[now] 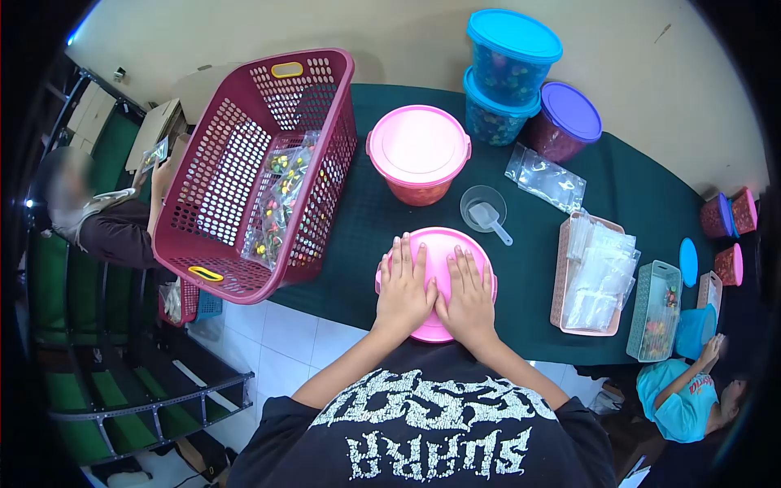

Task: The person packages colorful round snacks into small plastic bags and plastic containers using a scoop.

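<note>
Black shirt (431, 443): nearest, behind pink lid (437, 250).
Left hand (404, 294): open, flat on lid.
Right hand (470, 299): likewise open, flat.
Pink lid: at near edge of worktop (525, 313); best pressed evenly, rim included.

Counter (521, 293), arrangement of:
- Left end: basket (329, 175); packets (281, 203) inside, toward its right side.
- Centre, front edge: near tub (439, 248), lidded.
- Behind it: far tub (419, 146), lidded, right of the basket.
- Right of the gap between these: bowl (473, 197), scoop (486, 215) in it, handle over rim.
- Back, right of far tub: upper tub (514, 57) on lower tub (498, 118); side tub (569, 118) to their right.
- Before these: flat bags (547, 180).
- Right: tray (560, 285) holding clear sleeves (598, 276); farther right, second tray (639, 325), sachets (657, 331) inside.
</note>
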A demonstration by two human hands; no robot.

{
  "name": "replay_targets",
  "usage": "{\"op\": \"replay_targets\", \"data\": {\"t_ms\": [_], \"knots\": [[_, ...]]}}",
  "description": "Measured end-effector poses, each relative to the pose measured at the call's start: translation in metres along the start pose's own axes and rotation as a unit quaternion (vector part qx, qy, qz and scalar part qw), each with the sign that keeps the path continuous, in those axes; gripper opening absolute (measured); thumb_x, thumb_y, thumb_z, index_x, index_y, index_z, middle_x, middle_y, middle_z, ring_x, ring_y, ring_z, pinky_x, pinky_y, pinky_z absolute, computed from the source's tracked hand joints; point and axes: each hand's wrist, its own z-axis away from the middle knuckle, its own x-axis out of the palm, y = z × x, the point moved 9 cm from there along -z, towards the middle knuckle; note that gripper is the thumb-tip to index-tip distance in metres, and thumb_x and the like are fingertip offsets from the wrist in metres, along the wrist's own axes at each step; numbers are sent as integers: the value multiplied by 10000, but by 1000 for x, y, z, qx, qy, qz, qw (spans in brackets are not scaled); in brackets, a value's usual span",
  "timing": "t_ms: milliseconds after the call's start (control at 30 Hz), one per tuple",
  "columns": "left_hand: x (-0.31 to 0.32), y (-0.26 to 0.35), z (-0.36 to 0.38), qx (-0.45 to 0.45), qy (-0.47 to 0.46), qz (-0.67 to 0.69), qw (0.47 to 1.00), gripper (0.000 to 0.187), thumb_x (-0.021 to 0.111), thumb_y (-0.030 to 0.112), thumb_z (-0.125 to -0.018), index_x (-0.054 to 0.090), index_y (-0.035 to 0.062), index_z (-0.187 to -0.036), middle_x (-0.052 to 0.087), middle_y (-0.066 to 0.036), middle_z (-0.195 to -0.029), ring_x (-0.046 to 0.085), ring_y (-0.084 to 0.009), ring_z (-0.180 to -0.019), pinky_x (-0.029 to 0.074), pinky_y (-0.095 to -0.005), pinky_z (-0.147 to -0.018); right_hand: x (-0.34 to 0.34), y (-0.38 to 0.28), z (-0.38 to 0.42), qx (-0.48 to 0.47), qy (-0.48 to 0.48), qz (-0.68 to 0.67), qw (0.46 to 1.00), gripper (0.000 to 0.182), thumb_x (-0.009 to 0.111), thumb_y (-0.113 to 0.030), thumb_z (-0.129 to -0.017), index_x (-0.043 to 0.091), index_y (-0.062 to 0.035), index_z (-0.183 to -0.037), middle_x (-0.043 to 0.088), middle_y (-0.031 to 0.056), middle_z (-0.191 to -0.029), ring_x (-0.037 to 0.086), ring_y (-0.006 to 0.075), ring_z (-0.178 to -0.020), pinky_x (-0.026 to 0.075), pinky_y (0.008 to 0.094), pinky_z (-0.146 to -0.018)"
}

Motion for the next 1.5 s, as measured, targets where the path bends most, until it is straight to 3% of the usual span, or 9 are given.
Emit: {"op": "replay_targets", "data": {"t_ms": [500,933,1033,1300,1500], "knots": [[-1,-1,-1,-4,-3,-1,1000,615,454,329,-918,333,-27,-1405,229,-293,-1484,217,-397,-1398,167,-529,-1124,-3,16,-15,53,-10,20,998,734,525,-391,-891,300,86,-1401,246,237,-1502,215,327,-1417,165,467,-1147],[-1,0,-5,2,-8,10,1000,605,451,313,-920,335,-38,-1400,220,-300,-1484,211,-409,-1396,177,-549,-1113,-1,17,-24,63,-43,50,996,739,497,-421,-895,295,62,-1415,257,215,-1504,221,315,-1416,172,478,-1143],[1,1,-4,4,-11,1,1000,604,450,307,-918,335,-37,-1400,220,-302,-1483,214,-411,-1394,178,-550,-1111,3,20,-28,81,-58,2,995,735,495,-413,-891,292,54,-1421,265,204,-1503,215,309,-1419,156,482,-1145],[3,0,-5,2,-22,-2,1000,598,447,290,-906,339,-27,-1401,229,-314,-1474,219,-421,-1389,189,-553,-1102,10,14,-35,47,-25,40,998,708,492,-362,-885,291,47,-1426,281,196,-1496,209,295,-1421,80,512,-1149],[3,-1,-7,5,-22,-6,1000,596,444,291,-903,344,-31,-1395,235,-314,-1470,229,-418,-1384,186,-547,-1103,11,17,-38,61,-49,27,997,708,506,-364,-870,308,31,-1424,288,179,-1498,223,280,-1418,119,489,-1142]]}}
